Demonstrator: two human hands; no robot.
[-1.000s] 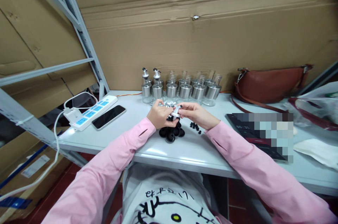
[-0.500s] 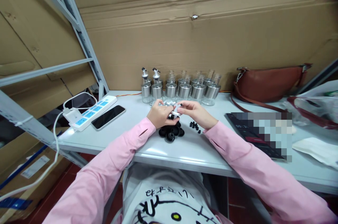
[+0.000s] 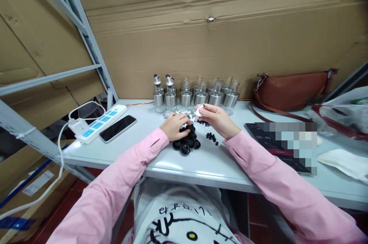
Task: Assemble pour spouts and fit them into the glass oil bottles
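My right hand (image 3: pixel 216 119) pinches a silver-white pourer top (image 3: pixel 199 111) with a black tip, held just above the table. My left hand (image 3: pixel 176 126) lies over the upper left edge of a pile of round black stoppers (image 3: pixel 188 143). Its fingers are apart and curved down, touching the pile; I make out nothing gripped in them. Beyond the hands lie more silver-white pourer tops (image 3: pixel 187 115), partly covered by the fingers. Small black caps (image 3: pixel 212 137) are scattered to the right of the stoppers, with others under my right hand.
Several glass bottles with steel sleeves (image 3: pixel 201 99) stand in rows at the back; two wear pourers (image 3: pixel 170 81). Left are a power strip (image 3: pixel 100 123) and a phone (image 3: pixel 118 128). Right are a tablet-like device (image 3: pixel 267 142) showing a timer, a brown bag (image 3: pixel 293 90) and white cloth (image 3: pixel 343 163).
My hands have moved apart. The left has gone from the held part down to the black stoppers, while the right has lifted the pourer top slightly up and away.
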